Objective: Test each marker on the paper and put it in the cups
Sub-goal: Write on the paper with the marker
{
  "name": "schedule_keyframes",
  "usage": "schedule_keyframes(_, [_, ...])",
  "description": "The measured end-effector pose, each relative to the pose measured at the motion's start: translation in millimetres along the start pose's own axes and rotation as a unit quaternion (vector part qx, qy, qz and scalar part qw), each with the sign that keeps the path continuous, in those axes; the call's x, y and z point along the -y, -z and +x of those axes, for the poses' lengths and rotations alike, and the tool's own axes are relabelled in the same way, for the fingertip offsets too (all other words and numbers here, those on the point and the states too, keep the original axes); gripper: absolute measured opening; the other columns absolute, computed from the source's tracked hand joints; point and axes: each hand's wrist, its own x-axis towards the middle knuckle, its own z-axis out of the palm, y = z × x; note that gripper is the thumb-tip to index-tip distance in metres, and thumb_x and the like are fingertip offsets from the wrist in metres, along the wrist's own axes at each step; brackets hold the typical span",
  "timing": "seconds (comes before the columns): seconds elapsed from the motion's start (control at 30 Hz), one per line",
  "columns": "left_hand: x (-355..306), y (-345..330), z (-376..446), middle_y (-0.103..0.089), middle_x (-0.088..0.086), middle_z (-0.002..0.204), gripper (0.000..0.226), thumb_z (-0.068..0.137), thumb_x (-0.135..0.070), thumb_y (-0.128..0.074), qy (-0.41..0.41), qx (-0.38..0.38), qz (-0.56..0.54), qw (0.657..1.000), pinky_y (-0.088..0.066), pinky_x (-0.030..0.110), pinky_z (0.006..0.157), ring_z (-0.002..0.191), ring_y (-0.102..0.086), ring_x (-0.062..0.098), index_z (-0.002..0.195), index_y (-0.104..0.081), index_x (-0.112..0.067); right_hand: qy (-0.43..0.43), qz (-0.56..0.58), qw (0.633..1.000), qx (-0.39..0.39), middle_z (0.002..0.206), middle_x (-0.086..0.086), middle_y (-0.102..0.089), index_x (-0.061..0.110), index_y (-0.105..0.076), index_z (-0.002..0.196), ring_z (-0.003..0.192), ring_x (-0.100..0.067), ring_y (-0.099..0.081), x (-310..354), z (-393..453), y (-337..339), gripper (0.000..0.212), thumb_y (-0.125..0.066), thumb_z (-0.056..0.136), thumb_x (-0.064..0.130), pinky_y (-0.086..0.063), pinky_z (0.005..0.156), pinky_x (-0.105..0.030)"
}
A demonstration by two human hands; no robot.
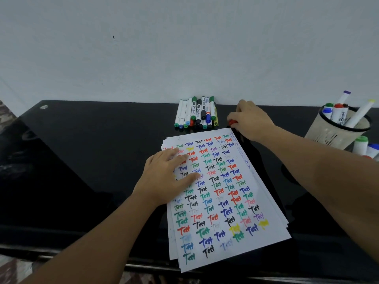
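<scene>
A stack of white paper (pixel 235 232) covered in coloured "Test" marks lies on the black table. My left hand (pixel 166 179) rests flat on its upper left part, fingers straight. Beyond the paper, several markers (pixel 196 112) lie in a row against the wall. To their right, my right hand (pixel 249 119) curls its fingers round a red-capped marker (pixel 232 122) on the table; most of that marker is hidden under the hand. A pale cup with a black rim (pixel 332 133) at the far right holds several markers.
The black glossy table (pixel 92 160) runs up to a white wall. A second container with green- and blue-capped markers (pixel 364 146) shows at the right edge, just in front of the cup. The table's front edge crosses the bottom of the view.
</scene>
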Motion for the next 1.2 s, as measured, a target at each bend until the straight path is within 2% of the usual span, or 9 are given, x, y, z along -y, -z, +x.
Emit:
schedule_keyframes(0.1, [0,-1,0,-0.033,-0.015,0.160,0.082,0.081,-0.089,-0.039,-0.003,-0.006,0.002,1.000,-0.009,0.037,0.121,0.148,-0.022,0.008,0.148,-0.045,-0.043,0.011,-0.004,1.000,-0.029,0.124,-0.011,-0.055,0.021,-0.055,0.132,0.111,-0.028,-0.054,1,-4,2,0.029,-0.050,0.108,0.036,-0.048,0.091,-0.040])
schedule_keyframes(0.23, [1,-1,0,-0.034,-0.014,0.159,0.080,0.082,-0.088,-0.041,-0.005,-0.012,0.000,1.000,-0.010,0.038,0.121,0.148,-0.023,0.008,0.148,-0.046,-0.042,0.014,0.028,1.000,0.003,0.094,-0.003,-0.059,0.025,-0.044,0.135,0.079,-0.021,-0.059,15,-13,13,0.033,-0.032,0.112,0.044,-0.054,0.070,-0.040])
schedule_keyframes(0.47, [-1,-1,0,-0.036,-0.012,0.158,0.076,0.085,-0.083,-0.044,-0.003,-0.022,-0.012,1.000,-0.012,0.039,0.122,0.148,-0.025,0.009,0.148,-0.046,-0.040,0.031,0.238,0.970,0.030,0.095,0.005,-0.062,0.020,-0.051,0.132,0.082,-0.014,-0.058,55,-38,20,0.031,-0.034,0.113,0.037,-0.048,0.074,-0.038])
schedule_keyframes(0.57, [-3,1,0,-0.039,-0.010,0.157,0.070,0.092,-0.072,-0.047,-0.005,-0.034,-0.016,0.999,-0.018,0.040,0.122,0.146,-0.028,0.011,0.152,-0.043,-0.036,0.092,0.175,0.978,0.063,0.110,0.006,-0.063,0.029,-0.049,0.145,0.096,-0.012,-0.059,70,-52,28,0.041,-0.032,0.112,0.046,-0.047,0.082,-0.032])
schedule_keyframes(0.67, [-4,2,-2,-0.044,-0.009,0.153,0.061,0.099,-0.057,-0.050,-0.019,-0.062,-0.017,0.998,-0.025,0.038,0.120,0.142,-0.033,0.011,0.154,-0.039,-0.032,0.107,0.079,0.987,0.088,0.110,0.006,-0.068,0.041,-0.042,0.151,0.099,-0.017,-0.066,80,-66,31,0.047,-0.024,0.110,0.058,-0.056,0.075,-0.035])
schedule_keyframes(0.8, [-4,0,-3,-0.050,-0.007,0.146,0.057,0.102,-0.049,-0.050,-0.034,-0.079,-0.017,0.996,-0.031,0.036,0.113,0.135,-0.038,0.012,0.154,-0.039,-0.031,0.109,0.041,0.990,0.084,0.093,0.011,-0.068,0.047,-0.042,0.148,0.084,-0.013,-0.066,91,-80,32,0.052,-0.021,0.105,0.068,-0.052,0.060,-0.030])
schedule_keyframes(0.9, [-2,-2,-4,-0.057,-0.006,0.137,0.052,0.102,-0.047,-0.050,-0.061,-0.095,-0.006,0.994,-0.040,0.039,0.108,0.128,-0.044,0.014,0.151,-0.045,-0.030,0.112,0.040,0.991,0.065,0.096,0.007,-0.071,0.047,-0.045,0.144,0.083,-0.014,-0.066,98,-84,31,0.054,-0.022,0.102,0.072,-0.052,0.059,-0.030])
schedule_keyframes(1.03, [0,-4,-4,-0.062,-0.004,0.127,0.043,0.102,-0.042,-0.053,-0.097,-0.119,0.000,0.988,-0.048,0.045,0.098,0.118,-0.050,0.015,0.142,-0.056,-0.026,0.122,0.026,0.990,0.061,0.078,0.007,-0.060,0.042,-0.053,0.124,0.072,-0.014,-0.062,107,-83,31,0.049,-0.026,0.101,0.074,-0.052,0.059,-0.033])
schedule_keyframes(1.2, [-1,-3,-7,-0.061,-0.003,0.128,0.045,0.102,-0.038,-0.054,-0.101,-0.128,-0.002,0.987,-0.047,0.038,0.097,0.117,-0.050,0.016,0.145,-0.053,-0.026,0.144,0.031,0.987,0.066,0.080,0.007,-0.060,0.039,-0.057,0.119,0.073,-0.013,-0.060,108,-86,32,0.043,-0.031,0.104,0.068,-0.047,0.058,-0.031])
